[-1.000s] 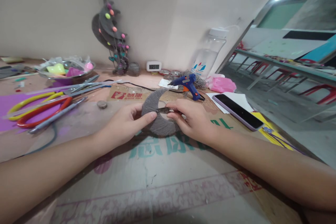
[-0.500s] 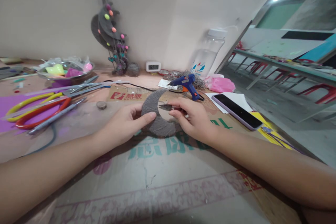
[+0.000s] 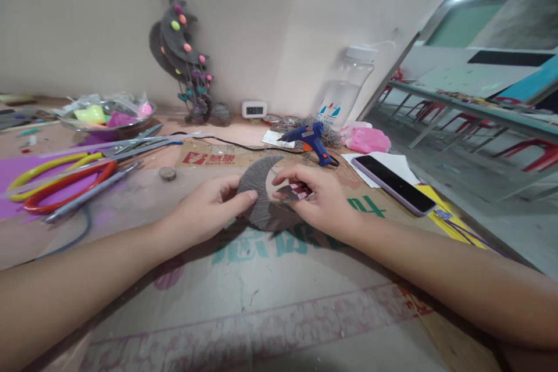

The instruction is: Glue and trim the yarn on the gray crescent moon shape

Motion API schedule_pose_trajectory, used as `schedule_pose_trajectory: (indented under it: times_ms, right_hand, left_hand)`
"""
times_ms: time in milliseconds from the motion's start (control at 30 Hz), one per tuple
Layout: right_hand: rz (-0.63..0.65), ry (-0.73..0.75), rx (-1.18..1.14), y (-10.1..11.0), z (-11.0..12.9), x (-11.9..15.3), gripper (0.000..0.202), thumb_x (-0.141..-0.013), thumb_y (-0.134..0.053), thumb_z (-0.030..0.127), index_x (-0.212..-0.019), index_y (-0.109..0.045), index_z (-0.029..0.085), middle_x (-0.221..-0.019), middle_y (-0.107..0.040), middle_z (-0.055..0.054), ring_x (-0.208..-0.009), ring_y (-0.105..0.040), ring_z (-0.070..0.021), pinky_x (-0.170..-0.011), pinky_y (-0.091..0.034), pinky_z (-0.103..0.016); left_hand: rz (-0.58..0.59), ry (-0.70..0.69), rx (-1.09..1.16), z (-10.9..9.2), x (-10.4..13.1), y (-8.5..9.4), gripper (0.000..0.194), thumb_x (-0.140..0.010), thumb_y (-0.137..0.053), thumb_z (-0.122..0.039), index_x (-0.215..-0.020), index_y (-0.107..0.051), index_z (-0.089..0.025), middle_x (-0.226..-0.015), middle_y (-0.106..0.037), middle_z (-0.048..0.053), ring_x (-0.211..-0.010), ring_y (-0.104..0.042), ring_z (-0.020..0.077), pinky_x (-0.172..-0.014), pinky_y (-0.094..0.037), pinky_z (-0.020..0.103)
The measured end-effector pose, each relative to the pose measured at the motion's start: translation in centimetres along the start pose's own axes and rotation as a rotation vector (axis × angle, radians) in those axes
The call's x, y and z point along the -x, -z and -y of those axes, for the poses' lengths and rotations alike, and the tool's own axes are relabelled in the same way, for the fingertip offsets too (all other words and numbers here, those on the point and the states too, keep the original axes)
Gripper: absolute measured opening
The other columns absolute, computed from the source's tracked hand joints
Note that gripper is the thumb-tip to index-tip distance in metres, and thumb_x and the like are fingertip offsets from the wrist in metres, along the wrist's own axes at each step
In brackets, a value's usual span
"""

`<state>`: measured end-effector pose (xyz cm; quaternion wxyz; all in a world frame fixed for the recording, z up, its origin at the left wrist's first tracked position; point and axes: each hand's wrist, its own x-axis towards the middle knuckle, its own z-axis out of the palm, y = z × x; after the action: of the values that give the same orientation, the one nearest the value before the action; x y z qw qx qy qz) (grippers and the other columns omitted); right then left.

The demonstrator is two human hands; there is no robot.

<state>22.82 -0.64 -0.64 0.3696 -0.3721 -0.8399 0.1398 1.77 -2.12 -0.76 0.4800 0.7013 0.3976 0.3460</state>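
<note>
My left hand (image 3: 226, 202) grips the left side of a grey, yarn-wrapped crescent moon (image 3: 257, 200), thumb on its face. The crescent stands tilted above the cardboard, with its inner curve towards the right. In my right hand (image 3: 320, 200) is a small, dark, flat piece (image 3: 290, 193) with pinkish patches; its kind cannot be made out. Thumb and fingers are closed about this piece at the crescent's inner curve. Part of it is hidden by the fingers.
Behind the hands lies a blue glue gun (image 3: 311, 138). A phone (image 3: 394, 185) is at the right; scissors (image 3: 65, 183) with red and yellow handles lie left. A decorated grey moon (image 3: 178, 40) leans on the wall near a bowl (image 3: 70, 125), a timer (image 3: 254, 109) and a bottle (image 3: 342, 93).
The dark piece has turned in my right fingers, showing its pinkish patches, and my index finger has lifted. The crescent has shifted slightly right and down in my left hand.
</note>
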Motion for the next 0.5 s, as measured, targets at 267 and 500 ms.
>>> schedule_pose_trajectory:
  times_ms: [267,500]
  right_hand:
    - [-0.008,0.102,-0.032,0.48,0.33,-0.01,0.031,-0.091,-0.05,0.043,-0.101,-0.061,0.015,-0.09,-0.066,-0.006,-0.071,-0.056,-0.0134,-0.065,-0.045,-0.026]
    - [-0.01,0.228,0.121,0.42,-0.33,-0.07,0.025,-0.096,-0.045,0.03,-0.108,-0.06,0.013,-0.086,-0.064,-0.006,-0.073,-0.056,-0.0144,-0.067,-0.045,-0.027]
  left_hand:
    - [-0.009,0.007,0.044,0.15,-0.16,0.26,0.027,-0.085,-0.055,-0.035,-0.1,-0.07,-0.02,-0.083,-0.069,0.002,-0.074,-0.062,0.0177,-0.069,-0.05,0.029]
    - [-0.032,0.0,0.068,-0.1,-0.24,0.4,0.032,-0.085,-0.054,-0.034,-0.109,-0.066,-0.017,-0.09,-0.07,0.004,-0.076,-0.061,0.0175,-0.069,-0.05,0.028]
